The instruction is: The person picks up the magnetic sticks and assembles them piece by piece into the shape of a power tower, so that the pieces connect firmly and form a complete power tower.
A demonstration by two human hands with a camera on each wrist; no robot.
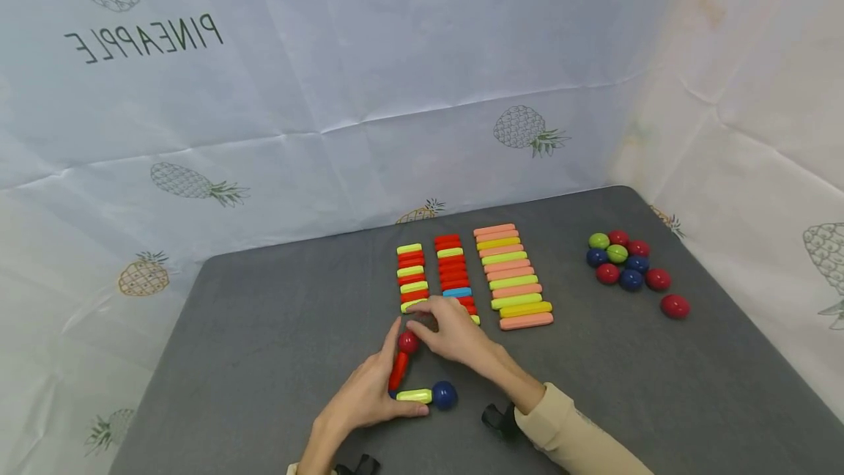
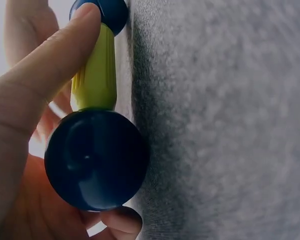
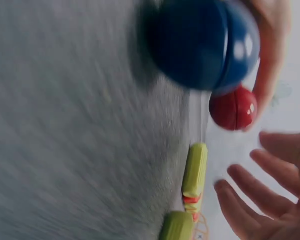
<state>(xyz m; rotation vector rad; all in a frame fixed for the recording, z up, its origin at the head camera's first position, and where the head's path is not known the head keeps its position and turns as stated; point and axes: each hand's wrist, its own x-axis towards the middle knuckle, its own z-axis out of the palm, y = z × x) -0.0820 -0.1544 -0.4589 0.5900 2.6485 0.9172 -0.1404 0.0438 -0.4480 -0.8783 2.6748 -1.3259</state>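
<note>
My left hand (image 1: 359,396) holds a ball-and-stick piece on the grey table (image 1: 283,314). The piece has a red ball (image 1: 409,342), a red stick (image 1: 398,370), a mostly hidden corner ball, a yellow-green stick (image 1: 414,396) and a blue end ball (image 1: 445,395). In the left wrist view, the thumb (image 2: 49,67) lies over the blue corner ball (image 2: 114,12), with other fingers behind. Just beyond the red ball reaches my right hand (image 1: 458,334), close to the lowest stick of the left column. Its fingers (image 3: 257,192) are spread in the right wrist view, holding nothing.
Two columns of short sticks (image 1: 452,267), red, yellow-green and one blue, lie ahead of the hands. Longer pink, yellow and green sticks (image 1: 514,281) form a column to their right. Red, blue and green balls (image 1: 616,259) cluster at the far right. A printed cloth (image 1: 356,167) hangs behind.
</note>
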